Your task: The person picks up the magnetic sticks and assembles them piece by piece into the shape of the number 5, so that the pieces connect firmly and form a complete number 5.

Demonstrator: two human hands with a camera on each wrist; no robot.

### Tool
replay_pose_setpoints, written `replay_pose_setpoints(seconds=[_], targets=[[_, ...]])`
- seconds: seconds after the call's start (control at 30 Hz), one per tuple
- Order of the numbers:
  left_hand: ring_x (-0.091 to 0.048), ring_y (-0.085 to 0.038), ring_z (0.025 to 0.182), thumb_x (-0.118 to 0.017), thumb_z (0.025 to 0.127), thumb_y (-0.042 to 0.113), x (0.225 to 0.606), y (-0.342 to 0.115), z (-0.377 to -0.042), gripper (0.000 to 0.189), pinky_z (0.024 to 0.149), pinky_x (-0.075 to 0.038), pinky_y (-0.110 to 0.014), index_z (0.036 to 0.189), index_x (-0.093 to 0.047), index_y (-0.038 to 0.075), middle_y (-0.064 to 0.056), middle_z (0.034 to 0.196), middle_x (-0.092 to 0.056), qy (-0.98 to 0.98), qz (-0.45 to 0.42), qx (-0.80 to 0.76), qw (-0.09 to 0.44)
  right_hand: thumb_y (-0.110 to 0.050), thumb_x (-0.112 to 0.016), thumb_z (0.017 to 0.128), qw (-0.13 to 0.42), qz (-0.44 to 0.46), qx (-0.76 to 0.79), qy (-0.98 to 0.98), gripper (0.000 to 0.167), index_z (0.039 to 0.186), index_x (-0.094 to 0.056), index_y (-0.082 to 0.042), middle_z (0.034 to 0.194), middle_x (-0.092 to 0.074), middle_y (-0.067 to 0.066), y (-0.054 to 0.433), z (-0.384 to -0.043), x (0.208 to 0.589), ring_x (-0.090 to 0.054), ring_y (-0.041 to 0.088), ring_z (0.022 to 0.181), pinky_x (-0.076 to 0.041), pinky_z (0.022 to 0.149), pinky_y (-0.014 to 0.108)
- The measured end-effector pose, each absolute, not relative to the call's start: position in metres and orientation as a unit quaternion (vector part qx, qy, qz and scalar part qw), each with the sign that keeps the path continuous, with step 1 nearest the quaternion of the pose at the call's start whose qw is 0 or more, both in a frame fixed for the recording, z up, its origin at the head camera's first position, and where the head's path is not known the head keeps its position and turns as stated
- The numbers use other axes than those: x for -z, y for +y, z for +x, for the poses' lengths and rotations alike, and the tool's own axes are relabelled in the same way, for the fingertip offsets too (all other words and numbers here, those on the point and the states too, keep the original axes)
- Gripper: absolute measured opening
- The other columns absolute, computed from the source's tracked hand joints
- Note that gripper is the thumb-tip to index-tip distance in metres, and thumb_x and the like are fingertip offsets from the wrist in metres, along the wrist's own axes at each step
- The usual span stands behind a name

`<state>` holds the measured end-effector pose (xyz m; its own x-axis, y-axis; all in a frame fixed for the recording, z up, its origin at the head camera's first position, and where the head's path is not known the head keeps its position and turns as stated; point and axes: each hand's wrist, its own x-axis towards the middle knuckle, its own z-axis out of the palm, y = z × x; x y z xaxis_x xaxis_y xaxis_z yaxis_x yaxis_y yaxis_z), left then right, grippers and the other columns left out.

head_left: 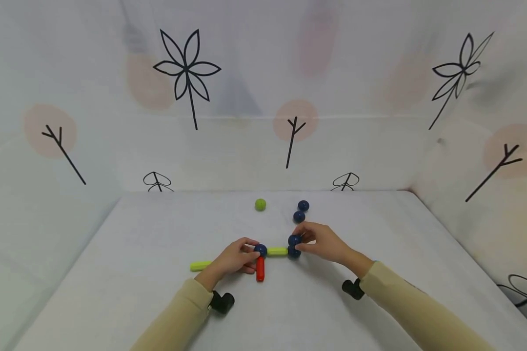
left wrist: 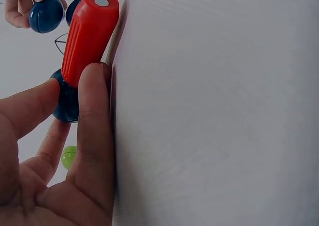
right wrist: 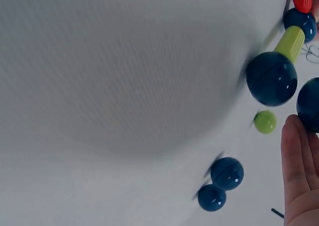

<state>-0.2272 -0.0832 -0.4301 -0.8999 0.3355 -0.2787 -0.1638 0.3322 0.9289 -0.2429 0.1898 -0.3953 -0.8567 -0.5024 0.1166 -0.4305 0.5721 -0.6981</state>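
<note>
My left hand (head_left: 234, 257) grips a dark blue ball (head_left: 260, 250) between thumb and fingers. From that ball a ribbed red rod (head_left: 260, 269) points toward me, with a silvery disc (left wrist: 101, 2) in its free end. A yellow-green rod (head_left: 277, 251) runs right from the same ball to a second blue ball (head_left: 293, 252). Thumb and fingertips of my right hand (head_left: 322, 241) pinch another blue ball (head_left: 294, 240) close above that end ball. The right wrist view shows a narrow gap between the held ball (right wrist: 310, 104) and the end ball (right wrist: 271, 79).
A second yellow-green rod (head_left: 199, 266) lies left, partly behind the left hand. Farther back are a light green ball (head_left: 260, 204) and two blue balls (head_left: 303, 205) side by side. A white cloth (head_left: 158, 229) covers the table, and a patterned white curtain (head_left: 246, 156) hangs behind.
</note>
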Motion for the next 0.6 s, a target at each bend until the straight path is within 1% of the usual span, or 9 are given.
replay_pose_setpoints(seconds=[0.23,0.43,0.6], targets=[[-0.066,-0.014,0.072,-0.062,0.100,0.013,0.430,-0.084,-0.229,0.039,0.071,-0.059,-0.031,0.135,-0.051,0.000,-0.016,0.117,-0.058,0.786,0.057,-0.576,0.217,-0.005,-0.076,0.087,0.048,-0.285,0.386,0.876,0.023,0.107,-0.065,-0.003,0.103,-0.067,0.004,0.187,-0.233,0.395,-0.064,0.019,0.092,-0.056,0.085,0.039],[-0.067,-0.014,0.072,-0.062,0.099,0.012,0.431,-0.084,-0.231,0.038,0.071,-0.059,-0.031,0.134,-0.052,0.000,-0.015,0.116,-0.058,0.784,0.051,-0.578,0.219,-0.007,-0.077,0.087,0.059,-0.299,0.391,0.868,0.023,0.106,-0.065,-0.004,0.103,-0.068,0.003,0.183,-0.226,0.397,-0.065,0.017,0.091,-0.056,0.086,0.036],[-0.067,-0.014,0.072,-0.063,0.099,0.012,0.433,-0.083,-0.232,0.038,0.071,-0.059,-0.030,0.134,-0.053,0.000,-0.015,0.114,-0.059,0.784,0.048,-0.578,0.221,-0.009,-0.076,0.088,0.074,-0.302,0.390,0.867,0.023,0.108,-0.065,-0.007,0.103,-0.067,-0.001,0.180,-0.221,0.401,-0.064,0.014,0.093,-0.055,0.087,0.032]])
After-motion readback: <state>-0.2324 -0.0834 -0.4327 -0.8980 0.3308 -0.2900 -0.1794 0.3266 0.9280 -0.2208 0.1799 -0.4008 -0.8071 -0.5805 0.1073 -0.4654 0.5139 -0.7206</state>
